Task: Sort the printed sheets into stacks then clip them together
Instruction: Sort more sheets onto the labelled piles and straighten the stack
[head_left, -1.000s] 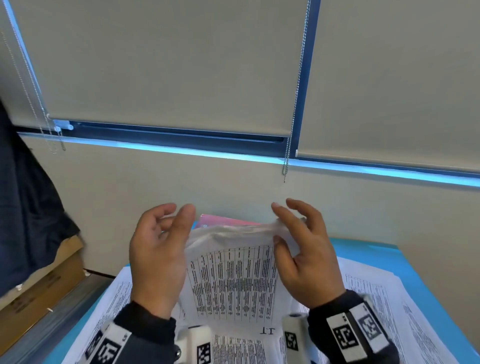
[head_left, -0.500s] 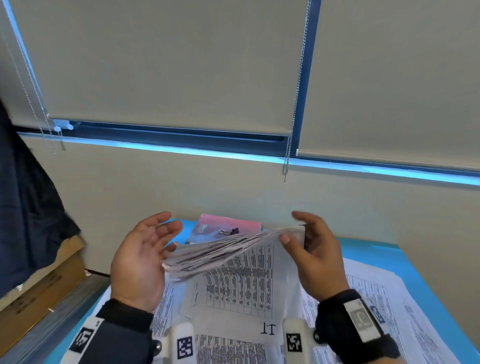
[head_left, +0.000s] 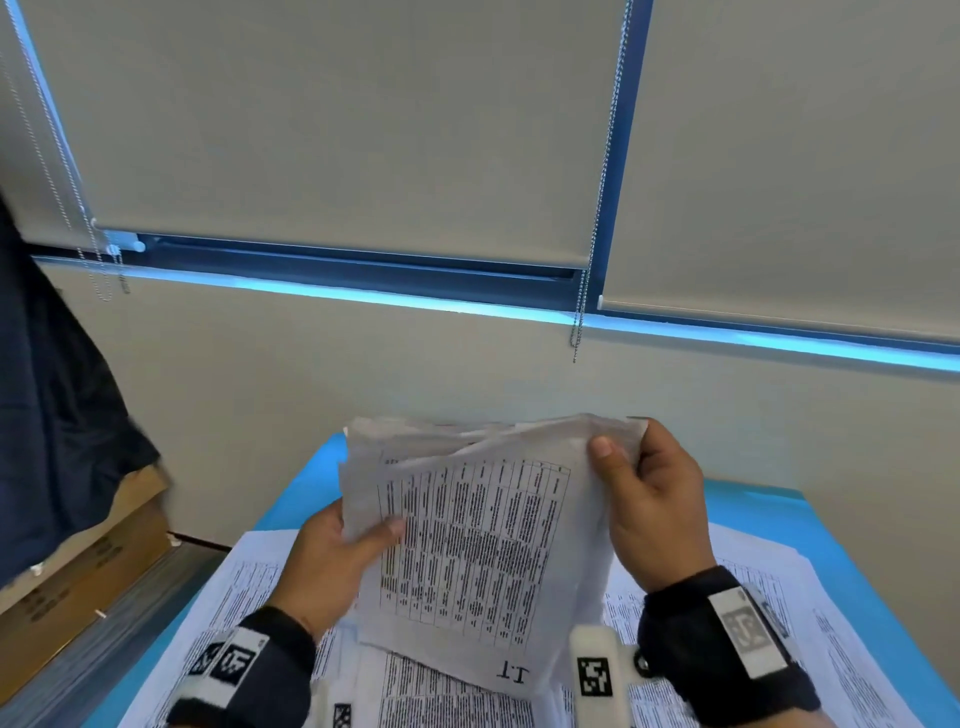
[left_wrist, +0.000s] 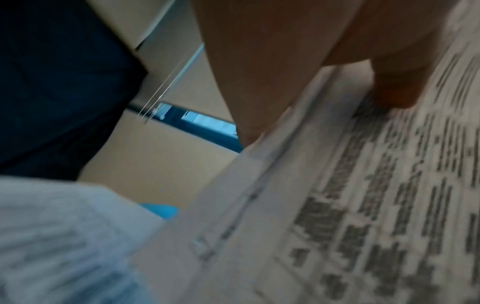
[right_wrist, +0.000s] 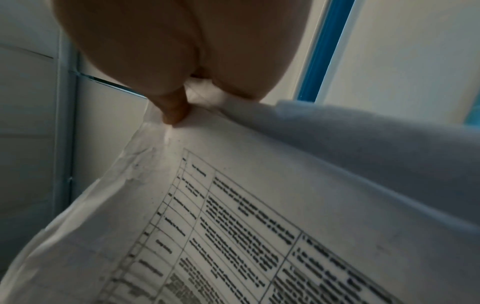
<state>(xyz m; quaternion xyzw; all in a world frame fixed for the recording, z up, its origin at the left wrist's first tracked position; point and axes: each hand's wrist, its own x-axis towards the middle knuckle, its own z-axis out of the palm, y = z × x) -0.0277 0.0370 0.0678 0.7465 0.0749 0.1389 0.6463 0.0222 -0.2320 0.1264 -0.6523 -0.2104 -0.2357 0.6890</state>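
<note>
A bundle of printed sheets (head_left: 478, 540) with tables of text stands tilted above the blue table (head_left: 748, 509), its lower edge resting on other sheets. My left hand (head_left: 337, 556) grips the bundle's left edge, thumb on the front page. My right hand (head_left: 649, 499) pinches the top right corner between thumb and fingers. In the left wrist view the blurred sheets (left_wrist: 363, 205) run under my thumb. In the right wrist view my fingertips (right_wrist: 174, 115) pinch the corner of the table-printed sheet (right_wrist: 233, 226). No clip is visible.
More printed sheets (head_left: 779, 613) lie spread over the blue table on both sides of the bundle. A wall with lowered blinds (head_left: 363, 130) and hanging bead chains (head_left: 582, 312) stands behind. Dark cloth (head_left: 57, 405) and a cardboard box (head_left: 78, 587) sit at the left.
The bundle was fanned and held low by the right hand, the left hand open beside it. Now it is raised upright, gripped by both hands, hiding the pink booklet behind.
</note>
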